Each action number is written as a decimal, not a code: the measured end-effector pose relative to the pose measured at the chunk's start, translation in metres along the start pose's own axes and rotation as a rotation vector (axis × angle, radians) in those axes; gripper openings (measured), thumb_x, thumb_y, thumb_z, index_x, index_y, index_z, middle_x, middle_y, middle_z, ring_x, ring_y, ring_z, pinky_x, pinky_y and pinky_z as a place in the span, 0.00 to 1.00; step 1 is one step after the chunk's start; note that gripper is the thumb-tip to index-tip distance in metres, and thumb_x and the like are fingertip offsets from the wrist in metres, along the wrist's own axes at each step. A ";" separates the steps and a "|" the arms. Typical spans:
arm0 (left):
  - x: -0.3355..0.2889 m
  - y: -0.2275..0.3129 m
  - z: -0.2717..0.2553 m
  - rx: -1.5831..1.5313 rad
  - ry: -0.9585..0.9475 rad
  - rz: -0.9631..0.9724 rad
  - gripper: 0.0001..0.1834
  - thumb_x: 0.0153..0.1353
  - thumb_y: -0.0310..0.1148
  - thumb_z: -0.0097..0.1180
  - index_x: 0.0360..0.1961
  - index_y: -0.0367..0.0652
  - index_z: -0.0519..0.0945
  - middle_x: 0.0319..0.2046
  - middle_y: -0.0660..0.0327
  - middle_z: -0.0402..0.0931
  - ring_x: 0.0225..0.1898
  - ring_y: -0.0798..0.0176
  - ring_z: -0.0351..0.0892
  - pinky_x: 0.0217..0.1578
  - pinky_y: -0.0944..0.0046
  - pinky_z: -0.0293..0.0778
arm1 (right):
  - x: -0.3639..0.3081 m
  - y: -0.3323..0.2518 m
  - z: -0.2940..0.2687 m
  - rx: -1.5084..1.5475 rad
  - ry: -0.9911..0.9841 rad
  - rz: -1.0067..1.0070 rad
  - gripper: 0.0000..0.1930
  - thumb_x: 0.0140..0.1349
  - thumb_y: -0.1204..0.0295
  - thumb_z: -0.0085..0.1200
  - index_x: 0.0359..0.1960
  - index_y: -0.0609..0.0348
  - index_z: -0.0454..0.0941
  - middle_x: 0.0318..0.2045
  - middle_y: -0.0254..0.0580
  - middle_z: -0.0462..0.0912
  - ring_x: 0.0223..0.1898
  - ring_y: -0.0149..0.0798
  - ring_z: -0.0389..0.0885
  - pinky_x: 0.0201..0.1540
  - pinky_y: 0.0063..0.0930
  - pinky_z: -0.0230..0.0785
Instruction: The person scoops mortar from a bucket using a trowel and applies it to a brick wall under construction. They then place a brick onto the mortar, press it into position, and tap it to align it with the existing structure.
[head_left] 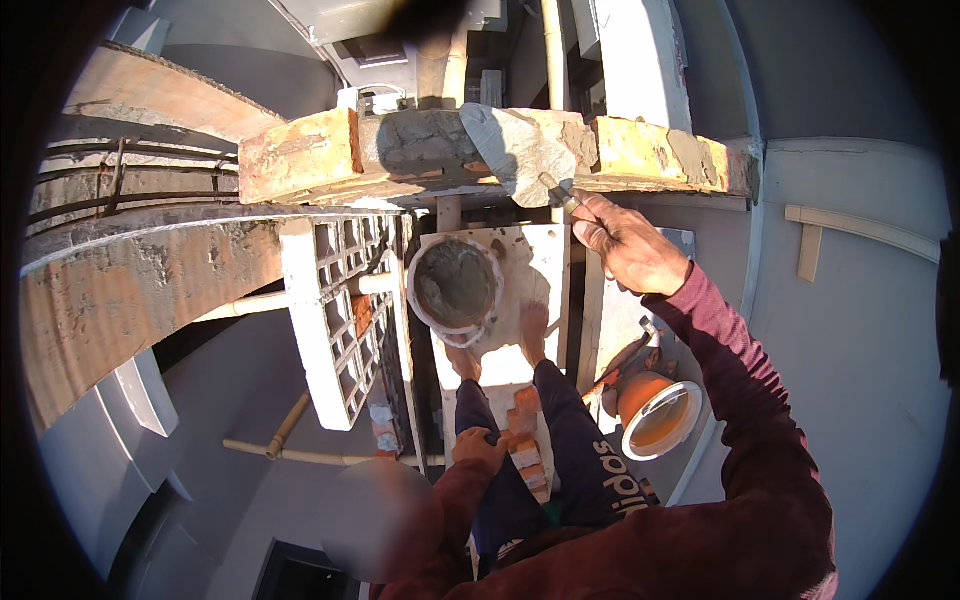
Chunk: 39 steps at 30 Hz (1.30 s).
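My right hand (pixel 638 245) grips the handle of a trowel (pixel 520 155). The broad grey blade lies over the top of a brick wall course, partly in shadow. Grey mortar (pixel 420 145) covers the stretch of wall left of the blade, between a yellowish brick (pixel 300 155) and another brick (pixel 650 150) on the right. My left hand (pixel 478 450) is closed beside my left thigh, around a small dark thing I cannot make out. Ahead of my bare feet stands a round bucket (pixel 495 300) of wet mortar.
I stand on a narrow plank platform (pixel 540 260) with broken bricks (pixel 525 430) between my legs. An orange bucket (pixel 650 410) and a hammer-like tool (pixel 650 335) are at the right. A white lattice block panel (pixel 340 320) and bamboo poles (pixel 290 425) flank the left, above a drop.
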<state>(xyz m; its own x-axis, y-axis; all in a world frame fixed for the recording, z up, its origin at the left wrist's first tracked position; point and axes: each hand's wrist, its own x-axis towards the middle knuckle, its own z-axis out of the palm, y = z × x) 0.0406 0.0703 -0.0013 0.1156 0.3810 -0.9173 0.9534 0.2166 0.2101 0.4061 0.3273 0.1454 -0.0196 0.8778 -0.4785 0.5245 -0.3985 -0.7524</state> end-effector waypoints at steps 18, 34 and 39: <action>-0.013 -0.035 0.031 -0.079 0.013 0.030 0.29 0.55 0.53 0.58 0.51 0.44 0.82 0.59 0.60 0.74 0.69 0.51 0.60 0.68 0.52 0.56 | 0.081 0.085 0.223 -1.125 -0.276 -0.233 0.08 0.57 0.73 0.55 0.37 0.63 0.80 0.37 0.49 0.79 0.35 0.48 0.87 0.32 0.39 0.81; -0.013 -0.052 0.061 -0.280 0.094 0.027 0.27 0.52 0.52 0.58 0.47 0.45 0.84 0.56 0.62 0.77 0.68 0.48 0.61 0.68 0.47 0.55 | 0.134 0.111 0.211 -1.523 -0.473 -0.622 0.28 0.59 0.72 0.53 0.62 0.65 0.66 0.43 0.43 0.76 0.43 0.41 0.81 0.35 0.34 0.80; -0.009 -0.047 0.050 -0.290 0.082 0.037 0.26 0.52 0.51 0.59 0.47 0.46 0.84 0.57 0.62 0.76 0.68 0.49 0.61 0.67 0.47 0.55 | 0.150 0.153 0.238 -1.357 -0.595 -0.219 0.20 0.62 0.72 0.50 0.55 0.67 0.73 0.41 0.51 0.81 0.40 0.51 0.85 0.38 0.40 0.80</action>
<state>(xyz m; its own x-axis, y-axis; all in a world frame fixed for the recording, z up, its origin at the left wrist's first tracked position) 0.0087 0.0116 -0.0197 0.1145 0.4621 -0.8794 0.8280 0.4447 0.3415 0.2815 0.3347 -0.1493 -0.3594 0.5190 -0.7755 0.8289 0.5593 -0.0098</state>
